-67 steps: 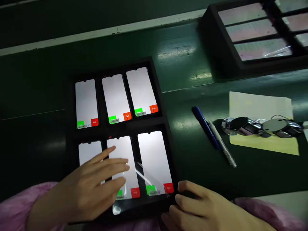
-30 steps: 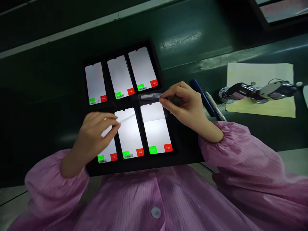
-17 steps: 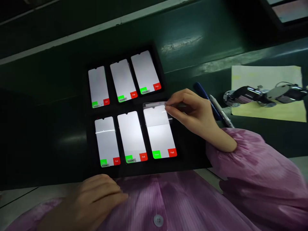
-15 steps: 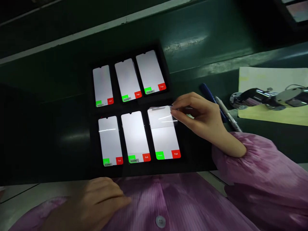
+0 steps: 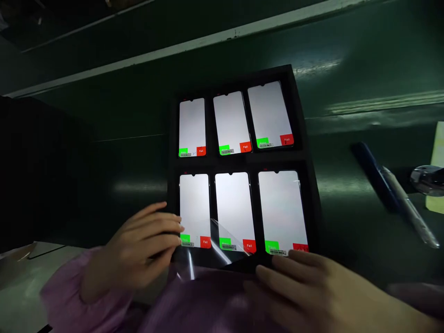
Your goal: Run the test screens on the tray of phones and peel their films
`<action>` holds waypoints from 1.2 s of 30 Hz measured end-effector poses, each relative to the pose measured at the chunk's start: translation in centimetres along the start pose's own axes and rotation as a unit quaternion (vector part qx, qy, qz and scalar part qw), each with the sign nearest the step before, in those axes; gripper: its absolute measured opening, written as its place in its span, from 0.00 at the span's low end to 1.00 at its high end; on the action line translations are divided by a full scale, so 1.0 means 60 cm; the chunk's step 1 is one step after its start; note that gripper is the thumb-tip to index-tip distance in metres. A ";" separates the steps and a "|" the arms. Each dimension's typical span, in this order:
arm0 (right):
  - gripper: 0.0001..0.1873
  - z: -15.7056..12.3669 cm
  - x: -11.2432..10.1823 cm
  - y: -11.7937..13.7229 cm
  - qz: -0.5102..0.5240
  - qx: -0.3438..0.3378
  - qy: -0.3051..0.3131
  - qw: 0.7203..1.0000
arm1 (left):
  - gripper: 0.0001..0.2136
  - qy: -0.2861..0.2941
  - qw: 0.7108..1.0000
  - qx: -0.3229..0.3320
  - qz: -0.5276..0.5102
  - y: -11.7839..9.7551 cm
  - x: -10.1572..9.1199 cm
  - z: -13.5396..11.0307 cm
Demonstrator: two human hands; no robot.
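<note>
A black tray (image 5: 239, 164) holding six lit phones in two rows of three is lying on a dark green worktop (image 5: 114, 115); each screen is glowing white with a green and a red square at its near end. The left hand (image 5: 142, 249) is reaching in at the tray's near-left corner, fingers stretched out flat and apart from the thumb, their tips covering the bottom corner of the near-left phone (image 5: 194, 203). Just right of those fingertips a clear film (image 5: 217, 240) is lifting off the lower end of the near-middle phone (image 5: 233, 203) and curling over the tray's near edge. The right hand (image 5: 312, 289) is lying blurred along the tray's near edge, just below the near-right phone (image 5: 281, 208) and hiding part of the rim; whether it is gripping the rim cannot be told. A pink sleeve (image 5: 69, 291) is blocking the worktop near the tray. Well right of the tray, a blue pen (image 5: 371, 169) and a pale pen (image 5: 405, 212) are lying side by side, with a shiny metal object (image 5: 428, 178) and a strip of yellow paper (image 5: 437, 162) beyond them. Half a second earlier the right hand was pinching film at the far end of the near-right phone, and the left hand was resting low, off the tray; now both are sitting at the tray's near edge and that screen is showing bare.
</note>
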State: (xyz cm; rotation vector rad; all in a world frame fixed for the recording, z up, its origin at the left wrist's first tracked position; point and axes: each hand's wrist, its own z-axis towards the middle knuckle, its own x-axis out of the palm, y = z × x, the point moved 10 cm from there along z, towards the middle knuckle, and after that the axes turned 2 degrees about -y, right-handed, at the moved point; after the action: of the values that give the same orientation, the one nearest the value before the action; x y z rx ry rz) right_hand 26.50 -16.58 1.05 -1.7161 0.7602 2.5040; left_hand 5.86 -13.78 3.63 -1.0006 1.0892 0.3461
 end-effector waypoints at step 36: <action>0.05 0.055 -0.043 -0.249 0.287 0.324 -0.263 0.862 | 0.04 -0.140 0.986 -0.089 0.020 0.089 0.008 0.033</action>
State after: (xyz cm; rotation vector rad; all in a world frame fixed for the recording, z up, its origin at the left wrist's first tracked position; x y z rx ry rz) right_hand 28.80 -1.46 -1.45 -0.5923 1.9399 2.3538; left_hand 3.61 -9.40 0.71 -1.0531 0.8341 0.6061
